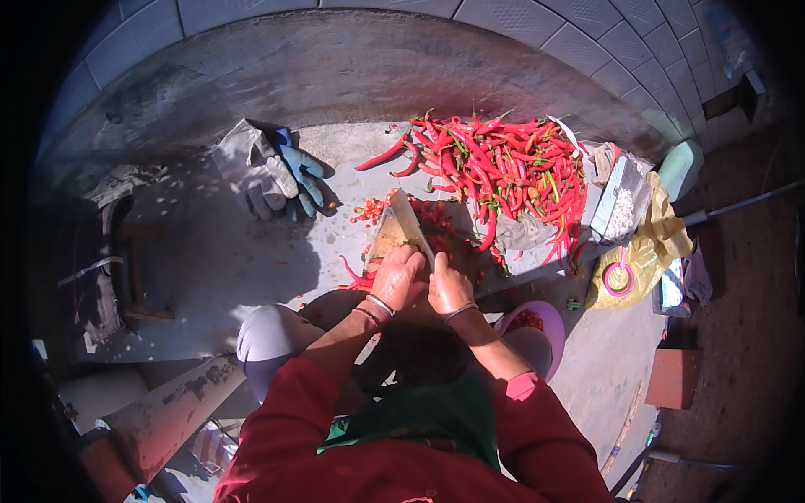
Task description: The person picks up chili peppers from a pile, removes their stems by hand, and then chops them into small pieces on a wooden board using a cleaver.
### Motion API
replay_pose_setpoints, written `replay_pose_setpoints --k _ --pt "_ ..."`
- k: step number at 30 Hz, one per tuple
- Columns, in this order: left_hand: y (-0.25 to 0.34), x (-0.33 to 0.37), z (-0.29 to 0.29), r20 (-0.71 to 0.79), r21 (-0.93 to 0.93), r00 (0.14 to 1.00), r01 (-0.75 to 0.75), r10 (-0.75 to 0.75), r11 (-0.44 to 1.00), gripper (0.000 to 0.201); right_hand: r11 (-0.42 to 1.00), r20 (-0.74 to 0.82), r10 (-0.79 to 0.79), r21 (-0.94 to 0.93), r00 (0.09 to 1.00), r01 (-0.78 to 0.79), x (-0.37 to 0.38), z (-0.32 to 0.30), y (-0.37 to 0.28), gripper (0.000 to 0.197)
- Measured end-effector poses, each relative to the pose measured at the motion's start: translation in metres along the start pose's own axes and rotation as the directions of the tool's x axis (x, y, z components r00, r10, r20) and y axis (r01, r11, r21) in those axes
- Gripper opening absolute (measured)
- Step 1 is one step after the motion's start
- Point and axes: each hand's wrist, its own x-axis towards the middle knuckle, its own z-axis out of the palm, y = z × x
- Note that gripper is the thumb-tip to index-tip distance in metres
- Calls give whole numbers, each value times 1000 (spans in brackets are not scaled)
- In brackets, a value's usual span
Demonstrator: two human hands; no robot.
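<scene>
Outdoor yard of a home, in sun: concrete slab (218,251) on tiled ground, chillies (503,168) heaped at its far right corner, work gloves (268,172) near the far edge.

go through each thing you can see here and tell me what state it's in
Left hand: pressing chillies down beside the blade.
Right hand: gripping the cleaver handle.
Cleaver: blade down on the slab.
Whole red chillies: heaped, uncut.
Chopped chillies: scattered pieces.
Work gloves: off, lying crumpled.
Purple bowl: holding red pieces.
</scene>
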Motion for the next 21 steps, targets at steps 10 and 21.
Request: replay_pose_setpoints --k 10,21 --pt "15 -4 -18 89 207 994 48 -67 977 38 1000 -14 20 -21 1000 -20 -3 -2 -3 30" --pt "-5 -11 -1 70 53 997 -35 31 998 12 1000 -14 14 -1 1000 -14 -2 0 0 32"
